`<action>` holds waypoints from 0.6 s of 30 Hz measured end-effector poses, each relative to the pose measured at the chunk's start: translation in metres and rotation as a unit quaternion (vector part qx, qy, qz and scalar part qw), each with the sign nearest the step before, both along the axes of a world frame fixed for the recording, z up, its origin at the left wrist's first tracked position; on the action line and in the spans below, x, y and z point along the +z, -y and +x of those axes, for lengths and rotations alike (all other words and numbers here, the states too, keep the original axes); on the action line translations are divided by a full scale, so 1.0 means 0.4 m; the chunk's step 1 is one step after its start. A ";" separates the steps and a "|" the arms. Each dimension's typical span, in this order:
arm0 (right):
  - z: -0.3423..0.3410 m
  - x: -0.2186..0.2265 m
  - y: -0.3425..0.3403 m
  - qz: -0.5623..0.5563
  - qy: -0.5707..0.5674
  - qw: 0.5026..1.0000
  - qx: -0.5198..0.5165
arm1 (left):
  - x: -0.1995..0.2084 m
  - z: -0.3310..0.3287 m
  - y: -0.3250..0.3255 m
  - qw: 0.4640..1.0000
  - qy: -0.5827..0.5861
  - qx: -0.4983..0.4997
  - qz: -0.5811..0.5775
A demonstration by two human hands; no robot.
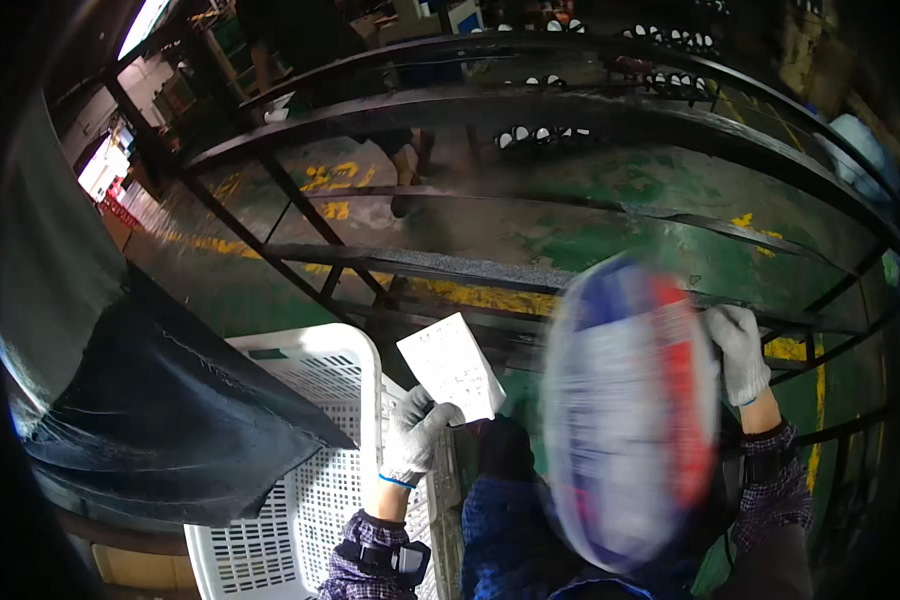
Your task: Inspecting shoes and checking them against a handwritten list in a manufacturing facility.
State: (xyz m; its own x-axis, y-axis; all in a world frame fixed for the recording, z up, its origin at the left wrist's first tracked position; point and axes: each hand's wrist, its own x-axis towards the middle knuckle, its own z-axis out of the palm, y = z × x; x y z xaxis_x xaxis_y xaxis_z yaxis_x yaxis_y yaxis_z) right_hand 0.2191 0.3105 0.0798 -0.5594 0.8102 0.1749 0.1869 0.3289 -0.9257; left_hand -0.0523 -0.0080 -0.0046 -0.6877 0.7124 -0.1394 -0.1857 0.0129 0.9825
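Note:
My left hand [417, 432], in a white work glove, pinches a small white sheet of paper [452, 366] by its lower corner, above the edge of a white perforated plastic crate [315, 490]. My right hand [738, 352], also gloved, grips the upper right edge of a large oval packet [628, 410]. The packet is blurred, white with blue at the top and a red band down its right side. It hangs in front of my body, to the right of the paper.
A dark metal rack frame [530, 105] with curved bars stands ahead, over a green floor with yellow markings. A black plastic sheet [160, 400] drapes at the left beside the crate. Another person's legs [410, 160] are behind the frame.

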 end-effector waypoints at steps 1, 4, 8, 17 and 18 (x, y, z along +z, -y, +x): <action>0.007 0.005 0.005 -0.122 -0.045 0.992 0.005 | -0.002 0.001 -0.001 0.999 0.017 -0.014 0.036; 0.008 0.008 0.010 -0.170 -0.109 0.975 0.093 | -0.006 0.003 -0.002 1.000 0.023 0.003 0.020; -0.027 -0.011 -0.004 0.141 0.206 0.968 -0.014 | -0.016 -0.001 -0.006 1.000 0.020 0.012 0.010; -0.025 0.024 0.033 -0.130 0.028 0.991 0.007 | -0.019 -0.011 0.003 1.000 0.015 0.003 0.021; -0.036 0.020 0.031 -0.126 0.045 0.991 0.014 | -0.017 -0.009 0.002 1.000 0.019 0.004 0.015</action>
State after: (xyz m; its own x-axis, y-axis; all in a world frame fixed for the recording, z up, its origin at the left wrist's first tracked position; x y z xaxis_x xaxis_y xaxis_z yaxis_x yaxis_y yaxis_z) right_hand 0.2046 0.2981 0.0879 -0.5865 0.8057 -0.0828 0.2673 0.0961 -0.9588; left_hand -0.0560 -0.0087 -0.0113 -0.6885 0.7107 -0.1444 -0.2235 -0.0185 0.9745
